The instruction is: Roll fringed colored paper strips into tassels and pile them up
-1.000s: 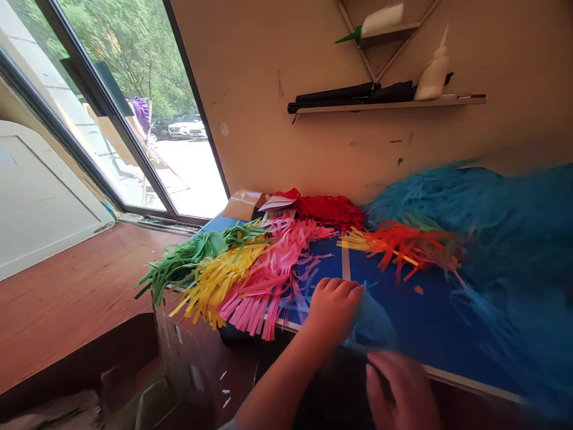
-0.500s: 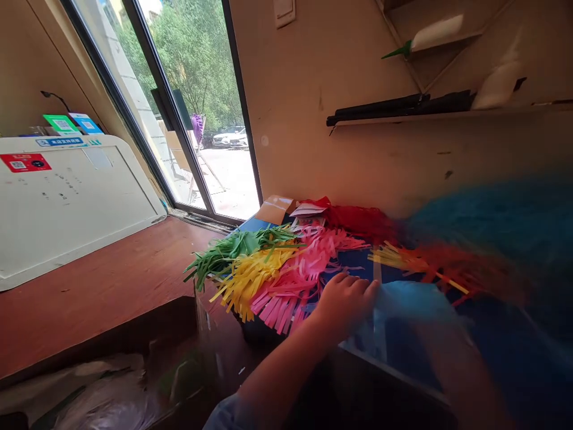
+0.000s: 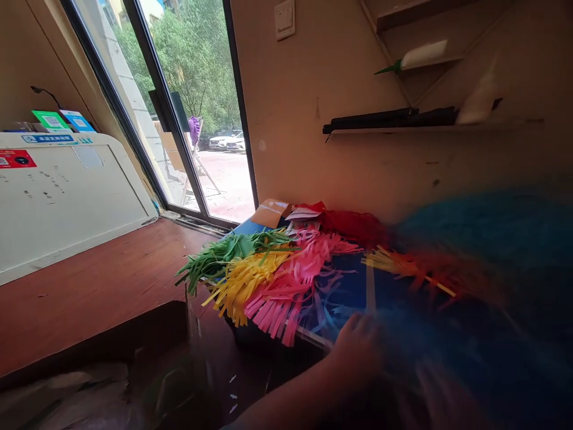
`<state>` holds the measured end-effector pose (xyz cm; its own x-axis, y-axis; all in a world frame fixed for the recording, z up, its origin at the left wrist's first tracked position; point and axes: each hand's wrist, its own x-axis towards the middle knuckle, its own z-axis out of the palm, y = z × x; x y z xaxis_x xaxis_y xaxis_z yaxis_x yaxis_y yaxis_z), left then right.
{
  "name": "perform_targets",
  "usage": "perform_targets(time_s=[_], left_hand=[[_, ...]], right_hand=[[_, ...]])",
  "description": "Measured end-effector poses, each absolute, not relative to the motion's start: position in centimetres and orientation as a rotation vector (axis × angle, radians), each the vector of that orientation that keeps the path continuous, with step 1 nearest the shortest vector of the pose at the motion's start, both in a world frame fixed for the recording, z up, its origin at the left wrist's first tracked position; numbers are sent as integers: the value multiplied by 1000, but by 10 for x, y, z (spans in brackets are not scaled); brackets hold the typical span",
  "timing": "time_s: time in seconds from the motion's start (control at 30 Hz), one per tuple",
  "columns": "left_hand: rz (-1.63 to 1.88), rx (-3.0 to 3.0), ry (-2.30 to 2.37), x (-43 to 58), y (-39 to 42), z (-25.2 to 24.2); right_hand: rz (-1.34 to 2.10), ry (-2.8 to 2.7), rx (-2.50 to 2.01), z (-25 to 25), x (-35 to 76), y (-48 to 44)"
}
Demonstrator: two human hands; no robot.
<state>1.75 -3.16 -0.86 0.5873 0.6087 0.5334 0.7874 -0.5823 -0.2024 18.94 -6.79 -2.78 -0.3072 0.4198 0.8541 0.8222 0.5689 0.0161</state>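
**Soft hands on the blue fringe**

The left hand (image 3: 358, 349) sits at the near edge of the desk (image 3: 389, 289), right on the blue fringe paper (image 3: 483, 233). Its fingers look bent and close together, but the picture is too smeary to tell if they pinch the paper. The right hand (image 3: 430, 391) is only a pinkish smear low down, so I cannot tell how it is held.

The blue paper covers the right side of the desk and is all blurry. I think the thin strips could rip or tangle. It is best to hold the uncut edge, go slow, and keep it off the pink fringe (image 3: 286, 286), the yellow fringe (image 3: 244, 280) and the green fringe (image 3: 219, 257) beside it.

A big cardboard box (image 3: 111, 334) stands open on the floor, left of the desk. Something pale and crumpled (image 3: 62, 391) lies in it, too blurry to name. A small brown box (image 3: 271, 212) sits at the back of the desk. Its inside is hidden.
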Motion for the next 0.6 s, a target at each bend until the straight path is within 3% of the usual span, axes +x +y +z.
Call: perform_targets(time_s=[0.13, 0.4, 0.6], left_hand=[[-581, -2478, -1124, 15, -33, -10], [-637, -2478, -1184, 0, -31, -14], [-638, -2161, -1614, -40, -22, 3]], right_hand=[[-739, -1999, -1053, -39, 166, -57], [-452, -1930, -1253, -32, 157, -61], [-470, -1899, -1329, -30, 168, -59]])
